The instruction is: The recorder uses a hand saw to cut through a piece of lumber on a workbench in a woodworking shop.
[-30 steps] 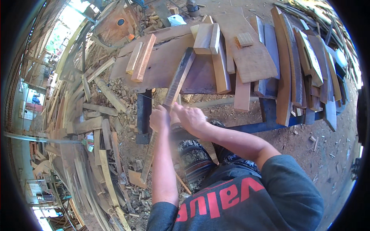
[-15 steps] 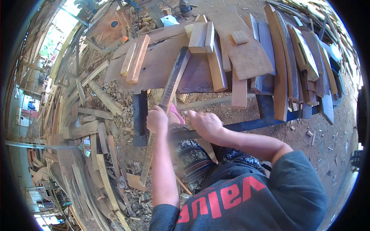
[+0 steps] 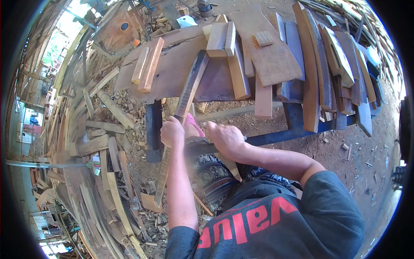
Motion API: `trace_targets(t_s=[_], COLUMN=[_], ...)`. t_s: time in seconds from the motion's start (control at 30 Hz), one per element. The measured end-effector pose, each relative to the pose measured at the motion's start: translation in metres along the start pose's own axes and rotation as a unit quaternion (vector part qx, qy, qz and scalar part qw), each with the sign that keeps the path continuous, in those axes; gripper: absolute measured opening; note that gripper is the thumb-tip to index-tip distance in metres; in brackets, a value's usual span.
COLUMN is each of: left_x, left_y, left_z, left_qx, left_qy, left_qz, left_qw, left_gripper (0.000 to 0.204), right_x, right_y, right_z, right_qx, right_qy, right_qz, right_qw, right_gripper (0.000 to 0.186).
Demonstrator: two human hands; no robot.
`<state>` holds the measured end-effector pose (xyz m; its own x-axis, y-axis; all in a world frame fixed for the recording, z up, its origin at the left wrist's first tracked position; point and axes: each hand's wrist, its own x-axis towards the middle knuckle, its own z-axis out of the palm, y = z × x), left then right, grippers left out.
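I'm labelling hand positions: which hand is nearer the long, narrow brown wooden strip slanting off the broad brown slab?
Left. The left hand is closed around the strip, partway along it; the right hand is curled, apart from it, to its right.

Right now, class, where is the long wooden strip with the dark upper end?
In the head view, the long wooden strip slants just left of centre, gripped by the left hand, its upper end over the broad slab beside the pale block.

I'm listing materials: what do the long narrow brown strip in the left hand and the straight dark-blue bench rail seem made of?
Brown strip: apparently rough-sawn bare wood, from its banded marks. Blue rail: probably painted metal, evenly coloured and straight; painted wood remains possible.
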<state>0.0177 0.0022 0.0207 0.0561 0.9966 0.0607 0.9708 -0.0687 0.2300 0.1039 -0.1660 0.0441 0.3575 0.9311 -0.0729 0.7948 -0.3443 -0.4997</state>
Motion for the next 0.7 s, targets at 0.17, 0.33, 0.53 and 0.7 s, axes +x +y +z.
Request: trace_targets(t_s=[0.17,0.33,0.53,0.7], left_x=[0.002,0.001,-0.003,0.001], left_y=[0.006,0.0,0.006,-0.001], left_z=[0.0,0.002,-0.001,0.002], left_qx=[-0.015,-0.003,-0.014,-0.01], left_qy=[0.002,0.008,0.011,0.01], left_qz=[0.006,-0.014,0.004,0.006], left_qw=[1.0,1.0,1.0,1.0], left_gripper=[0.053,0.053,0.053,0.053], right_x=[0.054,0.008,0.055,0.016], right_y=[-0.014,0.002,-0.015,-0.001], right_z=[0.026,0.001,0.028,0.003], right_qx=[-0.01,-0.022,-0.019,-0.033], right_qy=[0.058,-0.01,0.043,-0.031], right_qz=[-0.044,-0.036,-0.027,-0.014], right_qw=[0.997,0.999,0.999,0.999], right_gripper=[0.016,0.015,0.015,0.019])
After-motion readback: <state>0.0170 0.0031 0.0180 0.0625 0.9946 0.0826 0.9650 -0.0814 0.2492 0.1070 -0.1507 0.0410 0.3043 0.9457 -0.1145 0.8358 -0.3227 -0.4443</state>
